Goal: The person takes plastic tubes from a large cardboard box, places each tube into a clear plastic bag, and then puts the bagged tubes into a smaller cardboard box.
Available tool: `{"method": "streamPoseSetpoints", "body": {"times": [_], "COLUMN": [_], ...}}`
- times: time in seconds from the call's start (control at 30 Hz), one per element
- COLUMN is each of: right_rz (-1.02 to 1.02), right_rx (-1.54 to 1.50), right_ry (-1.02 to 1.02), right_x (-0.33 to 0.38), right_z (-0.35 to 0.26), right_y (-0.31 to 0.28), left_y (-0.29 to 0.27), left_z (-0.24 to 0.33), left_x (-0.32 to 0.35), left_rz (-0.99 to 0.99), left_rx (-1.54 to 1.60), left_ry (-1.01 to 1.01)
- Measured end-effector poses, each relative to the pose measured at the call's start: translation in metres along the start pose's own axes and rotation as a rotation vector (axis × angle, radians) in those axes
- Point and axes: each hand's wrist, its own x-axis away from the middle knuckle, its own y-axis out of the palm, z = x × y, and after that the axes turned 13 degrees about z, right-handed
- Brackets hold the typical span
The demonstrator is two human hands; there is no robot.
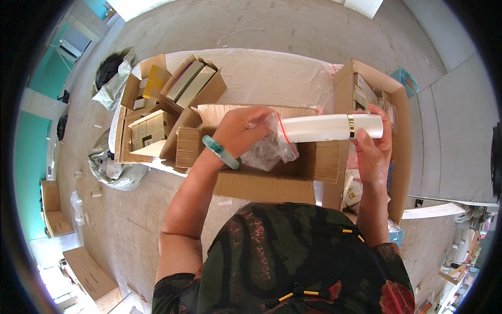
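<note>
My left hand (241, 130), with a green bangle at the wrist, is closed on a clear plastic zip bag (267, 152) that has a red strip along its mouth. From the other side, my right hand (373, 152) grips a long white cosmetic bottle (321, 128) with a gold band near its capped end. The bottle lies nearly level, its left end at the bag's mouth; how far it reaches inside I cannot tell. Both hands are above an open cardboard box (256, 186), whose inside is partly hidden by the bag and bottle.
Left on the white-covered table (261, 73) stand cartons (206, 94) with small cream boxes (149, 128). A long carton (400, 157) holding white items is at the right. Woven sacks (117, 170) sit on the floor at the left, and a blue bag (405, 80) lies beyond the right carton.
</note>
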Motion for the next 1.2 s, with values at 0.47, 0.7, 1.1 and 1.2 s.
{"method": "streamPoseSetpoints", "body": {"times": [0.47,0.7,1.1,1.2], "right_rz": [-0.087,-0.26,-0.506,-0.42], "right_rx": [0.125,0.185,0.744,0.767], "right_ry": [-0.102,-0.026,-0.496,-0.525], "right_x": [-0.011,-0.02,-0.015,-0.002], "right_z": [0.001,-0.008,0.01,0.002], "right_y": [0.003,0.027,0.042,0.05], "left_y": [0.015,0.019,0.037,0.045], "left_z": [0.011,0.006,0.011,0.014], "left_x": [-0.003,-0.021,-0.017,-0.016], "left_rz": [0.067,-0.003,0.129,0.278], "left_rx": [0.018,-0.053,0.258,0.414], "left_ry": [0.1,0.21,-0.03,-0.071]}}
